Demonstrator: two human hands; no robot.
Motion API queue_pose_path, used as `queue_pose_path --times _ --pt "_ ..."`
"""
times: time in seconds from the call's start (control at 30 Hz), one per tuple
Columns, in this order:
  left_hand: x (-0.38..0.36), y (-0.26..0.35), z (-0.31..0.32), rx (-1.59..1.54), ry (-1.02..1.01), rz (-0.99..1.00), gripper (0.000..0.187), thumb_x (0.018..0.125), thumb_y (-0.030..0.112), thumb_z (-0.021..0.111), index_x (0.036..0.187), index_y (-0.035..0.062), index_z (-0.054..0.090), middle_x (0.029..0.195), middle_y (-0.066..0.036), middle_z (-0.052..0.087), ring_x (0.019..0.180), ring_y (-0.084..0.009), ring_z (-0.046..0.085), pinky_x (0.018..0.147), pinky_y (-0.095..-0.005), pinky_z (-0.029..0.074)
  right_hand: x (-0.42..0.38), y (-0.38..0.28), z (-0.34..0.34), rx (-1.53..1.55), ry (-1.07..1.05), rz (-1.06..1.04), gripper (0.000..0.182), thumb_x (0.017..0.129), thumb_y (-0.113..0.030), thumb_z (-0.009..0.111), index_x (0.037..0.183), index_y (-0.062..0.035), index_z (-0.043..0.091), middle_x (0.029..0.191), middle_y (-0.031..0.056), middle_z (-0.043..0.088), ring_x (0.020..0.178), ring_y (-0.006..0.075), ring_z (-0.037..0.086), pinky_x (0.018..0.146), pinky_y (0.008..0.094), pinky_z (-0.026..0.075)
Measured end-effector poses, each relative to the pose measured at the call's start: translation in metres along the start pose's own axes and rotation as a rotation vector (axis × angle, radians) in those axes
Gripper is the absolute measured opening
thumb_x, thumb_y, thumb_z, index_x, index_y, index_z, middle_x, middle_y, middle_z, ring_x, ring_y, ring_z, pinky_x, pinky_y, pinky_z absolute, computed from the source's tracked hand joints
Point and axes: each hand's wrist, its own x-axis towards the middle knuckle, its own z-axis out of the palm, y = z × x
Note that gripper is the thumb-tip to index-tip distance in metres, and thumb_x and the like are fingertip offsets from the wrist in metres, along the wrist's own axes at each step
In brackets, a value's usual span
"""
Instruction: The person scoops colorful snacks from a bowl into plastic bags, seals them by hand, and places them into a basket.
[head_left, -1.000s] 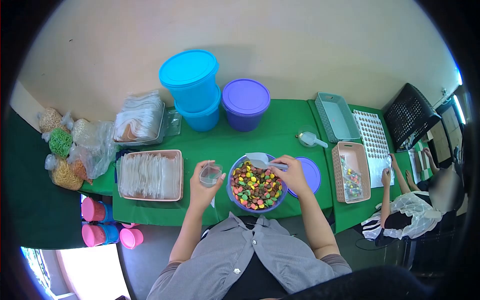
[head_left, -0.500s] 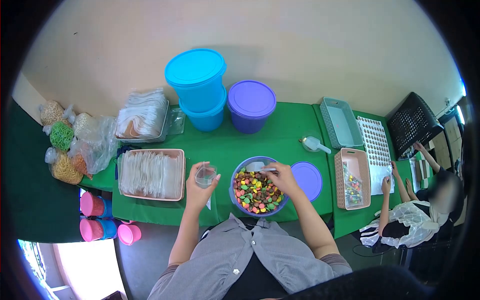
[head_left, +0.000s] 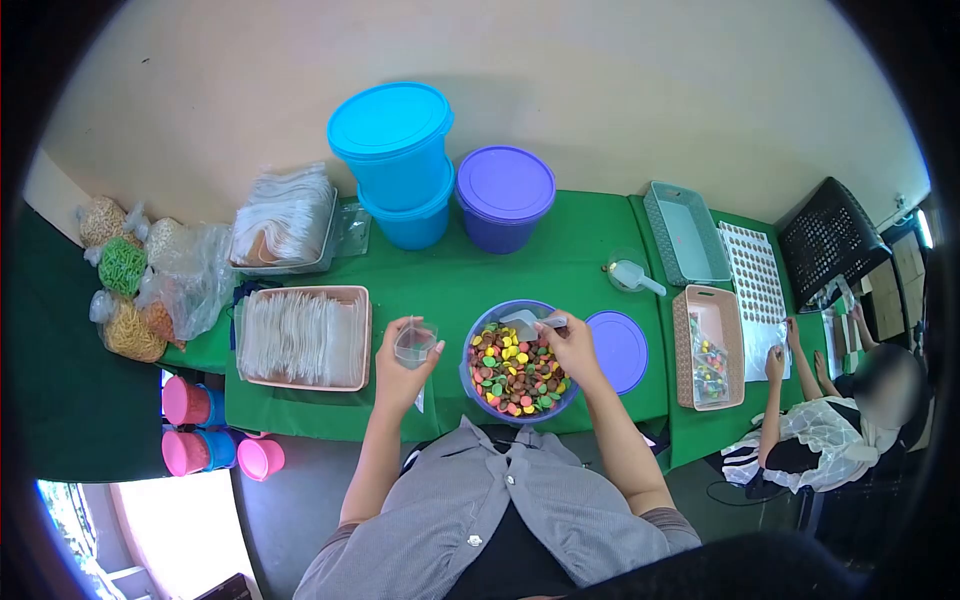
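Observation:
My left hand is closed round a small clear plastic cup, which looks empty, just left of the purple tub. Colourful candies in brown, yellow, green, pink and orange fill much of the tub. Over the tub's far right part, my right hand grips a translucent scoop by its handle. The scoop's head points left above the candies near the far rim; whether it holds any candies is hard to tell.
Right of the tub lies a purple lid, with another scoop behind. A pink basket of packets stands left; lidded blue buckets and a purple bucket stand behind. At far right, a person works beside a pink basket.
The scoop in my right hand has shifted slightly right over the tub, and the candies' surface looks rearranged. My left hand still holds the cup in about the same place. The view has tilted slightly.

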Motion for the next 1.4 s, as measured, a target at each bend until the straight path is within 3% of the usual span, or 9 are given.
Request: queue_pose_path --times 0.17,0.23,0.33,0.57,0.63,0.77,0.93,1.07,1.4 --pt "-0.002 0.0 0.001 -0.021 0.003 -0.015 0.044 0.077 0.007 0.075 0.115 0.0047 0.052 0.1 -0.007 0.062 0.098 -0.0166 0.06 0.088 -0.0309 0.047 0.0 0.022 -0.004 0.029 -0.064 0.023 0.014 0.086 -0.013 0.068 0.083 -0.0002 0.063 0.072 0.0044 0.066 0.063 0.0102 0.058 0.058 0.0258 0.045" --pt "-0.002 0.0 0.003 -0.018 -0.003 -0.012 0.044 0.077 0.008 0.075 0.115 0.0048 0.052 0.1 -0.007 0.061 0.098 -0.0163 0.06 0.088 -0.0306 0.047 0.001 0.029 0.004 0.187 0.098 0.104 0.014 0.087 -0.012 0.067 0.083 0.0003 0.062 0.072 0.0044 0.065 0.065 0.01 0.059 0.06 0.0252 0.046" --pt "-0.005 -0.001 0.006 -0.016 -0.001 0.015 0.044 0.077 0.009 0.075 0.115 0.0049 0.053 0.097 -0.007 0.062 0.094 -0.0157 0.06 0.085 -0.03 0.048 -0.001 0.03 0.016 0.229 0.124 0.17 0.013 0.088 -0.011 0.066 0.084 0.0012 0.062 0.074 0.006 0.066 0.066 0.0109 0.061 0.06 0.0249 0.048" --pt "-0.009 0.0 0.001 -0.037 -0.021 -0.022 0.044 0.078 0.008 0.074 0.116 0.0041 0.052 0.1 -0.006 0.06 0.098 -0.0154 0.058 0.087 -0.0296 0.046 -0.004 0.02 0.012 0.341 0.052 0.256 0.014 0.09 -0.015 0.065 0.09 -0.0006 0.062 0.079 0.0069 0.067 0.067 0.0122 0.062 0.064 0.0252 0.051" --pt "-0.008 -0.002 0.003 -0.035 -0.021 -0.015 0.045 0.078 0.008 0.075 0.116 0.0041 0.052 0.1 -0.006 0.06 0.098 -0.0154 0.058 0.088 -0.0297 0.046 -0.004 0.019 0.011 0.409 0.015 0.398 0.014 0.091 -0.012 0.062 0.094 0.0018 0.064 0.082 0.0087 0.067 0.069 0.0129 0.064 0.062 0.025 0.052" --pt "-0.008 0.0 0.007 -0.043 0.008 0.046 0.044 0.077 0.011 0.076 0.114 0.0046 0.053 0.095 -0.008 0.063 0.091 -0.0148 0.061 0.082 -0.0294 0.049 -0.01 0.03 0.023 0.422 -0.02 0.317 0.016 0.091 -0.014 0.063 0.096 0.0015 0.063 0.084 0.0088 0.067 0.071 0.0131 0.064 0.064 0.0244 0.052" --pt "-0.008 0.001 0.006 -0.036 -0.016 0.027 0.045 0.077 0.011 0.076 0.115 0.0044 0.053 0.098 -0.007 0.062 0.095 -0.0153 0.06 0.085 -0.0296 0.048 -0.015 0.047 0.041 0.782 0.189 0.387 0.021 0.091 -0.016 0.064 0.102 0.0014 0.059 0.087 0.0073 0.065 0.071 0.0122 0.062 0.068 0.0243 0.052" --pt "-0.009 0.0 0.005 -0.042 -0.028 0.012 0.046 0.077 0.01 0.076 0.117 0.0045 0.052 0.101 -0.006 0.061 0.099 -0.0156 0.058 0.087 -0.0298 0.047 -0.021 0.046 0.033 0.657 0.094 0.42 0.022 0.092 -0.015 0.063 0.105 0.0019 0.056 0.091 0.0074 0.063 0.075 0.0126 0.062 0.069 0.0244 0.052" --pt "-0.01 0.0 0.009 -0.037 -0.05 0.011 0.045 0.078 0.009 0.075 0.116 0.0049 0.052 0.1 -0.006 0.061 0.098 -0.0148 0.058 0.086 -0.0293 0.047 -0.011 0.048 0.041 0.896 0.077 0.506 0.023 0.092 -0.015 0.063 0.106 0.0005 0.056 0.088 0.0087 0.062 0.076 0.015 0.062 0.07 0.0247 0.053"
